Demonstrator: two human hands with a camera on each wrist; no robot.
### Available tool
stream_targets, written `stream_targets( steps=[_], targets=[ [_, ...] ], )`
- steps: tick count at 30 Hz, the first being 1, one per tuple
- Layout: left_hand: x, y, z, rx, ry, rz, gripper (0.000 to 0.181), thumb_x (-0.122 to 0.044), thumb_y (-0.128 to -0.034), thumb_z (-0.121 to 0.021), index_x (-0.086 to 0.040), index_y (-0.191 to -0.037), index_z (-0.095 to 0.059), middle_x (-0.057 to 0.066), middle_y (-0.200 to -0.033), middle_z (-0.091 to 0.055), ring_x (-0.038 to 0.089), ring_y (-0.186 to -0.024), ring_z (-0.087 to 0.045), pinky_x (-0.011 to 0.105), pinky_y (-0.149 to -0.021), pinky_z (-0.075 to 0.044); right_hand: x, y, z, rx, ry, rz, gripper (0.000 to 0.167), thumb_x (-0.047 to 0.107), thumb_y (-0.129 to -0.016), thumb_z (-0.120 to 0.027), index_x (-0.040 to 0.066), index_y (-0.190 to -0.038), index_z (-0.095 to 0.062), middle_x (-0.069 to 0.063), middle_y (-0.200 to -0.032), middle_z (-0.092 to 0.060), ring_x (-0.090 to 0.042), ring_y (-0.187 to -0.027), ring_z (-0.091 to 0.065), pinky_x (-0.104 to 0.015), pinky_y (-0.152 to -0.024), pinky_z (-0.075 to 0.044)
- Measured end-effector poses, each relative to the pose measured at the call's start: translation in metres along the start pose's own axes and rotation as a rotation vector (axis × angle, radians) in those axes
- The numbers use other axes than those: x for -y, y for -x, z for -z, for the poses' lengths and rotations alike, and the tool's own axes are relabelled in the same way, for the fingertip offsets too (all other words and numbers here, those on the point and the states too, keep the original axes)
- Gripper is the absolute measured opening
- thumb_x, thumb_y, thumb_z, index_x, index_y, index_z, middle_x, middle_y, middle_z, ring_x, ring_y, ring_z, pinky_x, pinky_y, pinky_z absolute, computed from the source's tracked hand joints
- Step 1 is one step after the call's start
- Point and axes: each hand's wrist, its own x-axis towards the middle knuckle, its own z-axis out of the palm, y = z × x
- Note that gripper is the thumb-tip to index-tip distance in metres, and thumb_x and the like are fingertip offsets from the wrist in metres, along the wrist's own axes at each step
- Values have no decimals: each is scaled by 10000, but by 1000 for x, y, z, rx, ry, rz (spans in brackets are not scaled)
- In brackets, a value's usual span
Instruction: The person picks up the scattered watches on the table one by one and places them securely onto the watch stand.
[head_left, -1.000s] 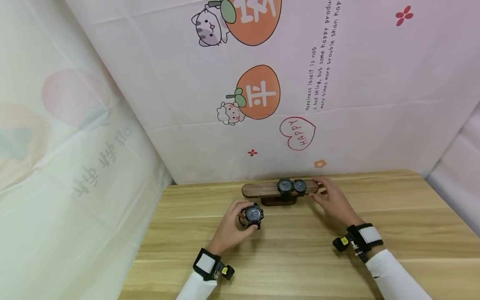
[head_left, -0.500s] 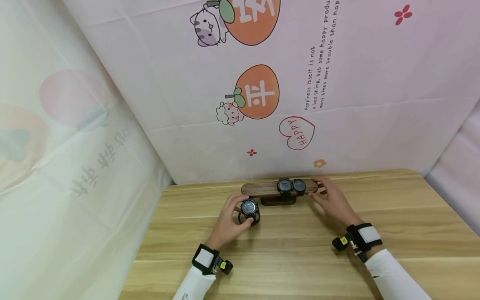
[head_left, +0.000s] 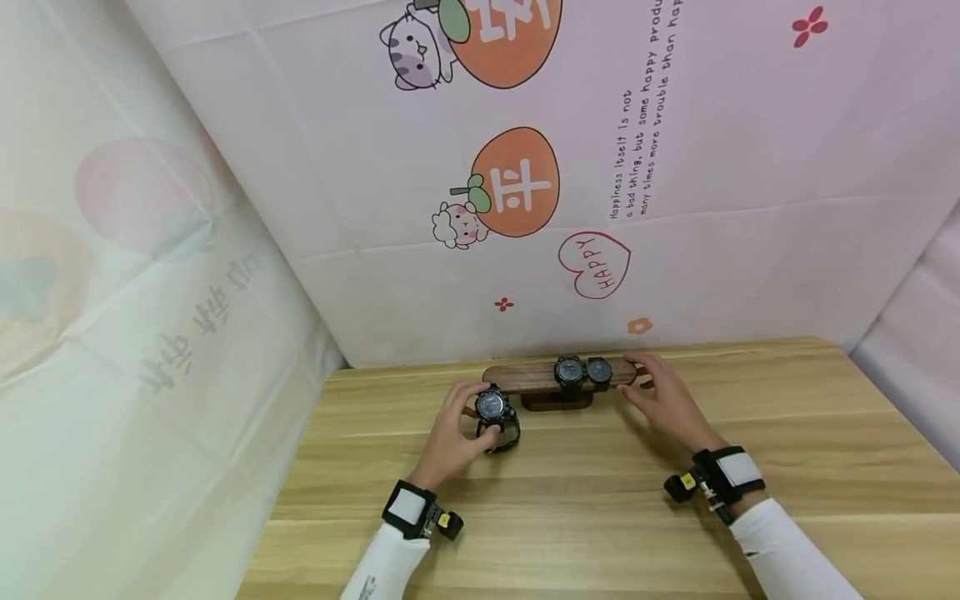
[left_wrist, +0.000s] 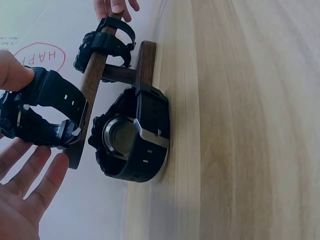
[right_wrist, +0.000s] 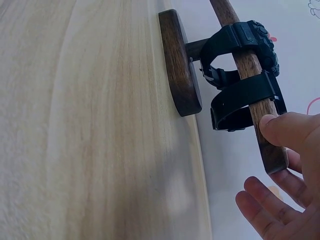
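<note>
My left hand (head_left: 448, 437) pinches a black wristwatch (head_left: 491, 404) by its case, at the left end of a dark wooden watch stand (head_left: 521, 379). In the left wrist view the held watch's buckled strap (left_wrist: 62, 95) overlaps the bar's end; I cannot tell whether it loops round it. Below that, a second black watch (left_wrist: 156, 125) rests on the table, its steel back showing. My right hand (head_left: 666, 406) grips the bar's right end, thumb on the wood in the right wrist view. Two more watches, a larger one (head_left: 569, 372) and a smaller one (head_left: 599, 372), hang strapped round the bar.
The stand's foot (right_wrist: 180, 65) sits near the back edge of the light wooden table (head_left: 585, 517). Right behind it rises a white printed cloth (head_left: 420, 308). Another cloth wall (head_left: 247, 333) borders the left side.
My left hand has moved up and slightly left with the watch, bringing it to the bar's left end. More of the watch on the table now shows below it. The right hand keeps its hold.
</note>
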Motion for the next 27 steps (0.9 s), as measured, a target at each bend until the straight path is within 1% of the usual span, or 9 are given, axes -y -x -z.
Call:
stream_targets(
  steps=[3, 6, 10, 17, 24, 27],
  targets=[
    [4, -2, 1, -12, -8, -2, 671, -88, -879, -823, -63, -1496, -558, 142, -1494, -567, 270, -1269, -613, 333, -951, -614, 0, 0, 0, 0, -4, 0, 568, 105, -1037, -701, -62, -1527, -466, -281, -1493, -521, -449, -1292, -556, -633, -1013, -554],
    [7, -3, 2, -24, -2, -8, 671, -71, -869, -819, -40, -1487, -560, 191, -1488, -567, 288, -1266, -611, 342, -940, -617, 0, 0, 0, -1, -6, 1, 570, 100, -1037, -701, -65, -1529, -464, -283, -1494, -519, -448, -1289, -556, -632, -1011, -555],
    [11, -3, 3, -33, 0, 1, 673, -46, -860, -823, -32, -1481, -561, 216, -1490, -561, 293, -1267, -607, 363, -935, -619, 0, 0, 0, -2, -2, 4, 570, 93, -1034, -702, -65, -1529, -465, -283, -1490, -520, -447, -1282, -559, -628, -1004, -556],
    [15, -2, 5, -52, -9, 21, 678, -36, -853, -830, -55, -1476, -565, 188, -1487, -560, 286, -1277, -599, 376, -920, -626, 1, 0, 0, -6, 5, 15, 567, 95, -1032, -707, -62, -1524, -472, -280, -1490, -525, -446, -1280, -563, -625, -997, -561],
    [19, -3, 7, -57, -2, 52, 691, -37, -854, -827, -58, -1488, -552, 152, -1505, -546, 303, -1293, -592, 458, -932, -630, 2, 1, 1, -8, 15, 14, 570, 96, -1025, -716, -59, -1520, -480, -283, -1482, -535, -446, -1262, -574, -627, -993, -561],
    [21, -4, 7, -55, -5, 64, 696, -38, -862, -823, -64, -1498, -542, 149, -1514, -538, 299, -1287, -594, 453, -938, -630, 2, 0, 1, -9, 16, 14, 573, 101, -1026, -717, -56, -1523, -479, -283, -1488, -533, -448, -1269, -572, -630, -999, -558]
  ],
)
